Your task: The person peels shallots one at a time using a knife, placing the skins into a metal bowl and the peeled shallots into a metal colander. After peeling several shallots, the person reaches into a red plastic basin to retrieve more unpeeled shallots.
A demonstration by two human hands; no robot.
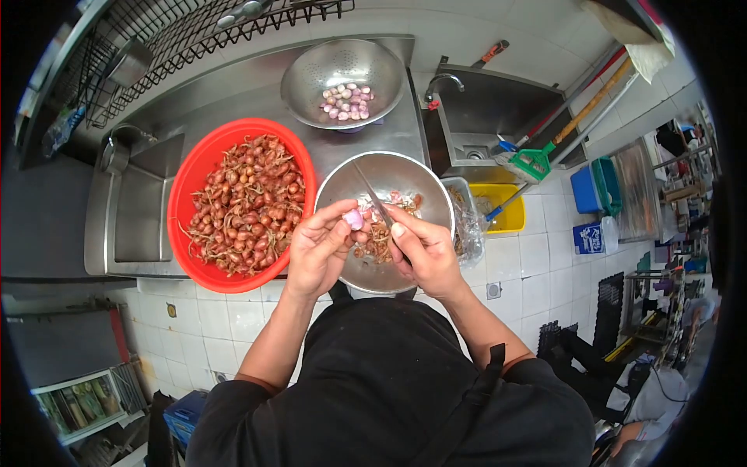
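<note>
Between the fingertips of my left hand (pixel 323 247) is a peeled, pinkish-purple shallot (pixel 353 219). My right hand (pixel 426 253) grips a knife (pixel 373 194), its blade pointing up and away to the left, close to the shallot. Both hands are over a steel bowl (pixel 331 183) that holds skins and trimmings. To the left stands a red basin (pixel 180 194) full of unpeeled shallots (pixel 249 206). Behind the bowl, a steel colander (pixel 299 86) holds several peeled shallots (pixel 346 102).
A sink (pixel 140 226) is at the left and another (pixel 475 148) with a tap (pixel 443 80) at the back right. Right of the bowl are a plastic bag (pixel 467 226) and a yellow bucket (pixel 510 214). A green brush (pixel 532 164) leans nearby. Another person (pixel 654 393) is at the far right.
</note>
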